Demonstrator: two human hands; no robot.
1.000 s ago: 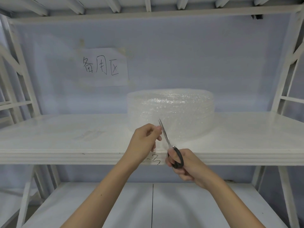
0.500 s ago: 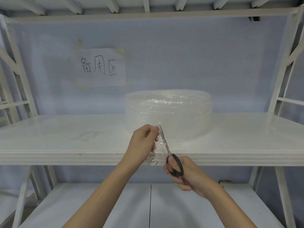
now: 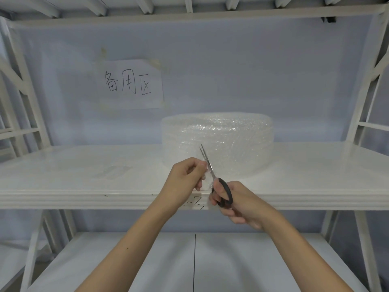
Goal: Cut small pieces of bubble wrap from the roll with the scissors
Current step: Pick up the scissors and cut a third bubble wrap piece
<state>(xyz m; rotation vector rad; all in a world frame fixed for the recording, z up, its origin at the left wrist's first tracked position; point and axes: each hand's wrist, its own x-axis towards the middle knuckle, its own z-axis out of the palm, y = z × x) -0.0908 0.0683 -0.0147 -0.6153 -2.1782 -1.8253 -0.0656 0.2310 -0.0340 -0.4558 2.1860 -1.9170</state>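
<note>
Bubble wrap is seen as a wide, clear roll lying flat on the middle white shelf, set toward the back near the pale wall. A loose flap of the wrap is drawn forward from the roll's front toward the shelf's edge. This flap is pinched between the curled fingers of the left hand, just in front of the roll. Scissors with black handles are gripped by the right hand, whose fingers are curled through the handle loops. The blades are pointed up and away toward the roll, nearly closed, and are held just beside the left fingertips, against the pinched flap. Whether the flap is already cut through cannot be told, since the clear film is hard to make out there.

Handwritten marks can be read on the shelf's front edge between the two hands. A sheet of paper with three handwritten characters is taped to the wall above and to the left of the roll. A lower shelf is seen beneath the forearms, and white uprights are seen on both sides.
</note>
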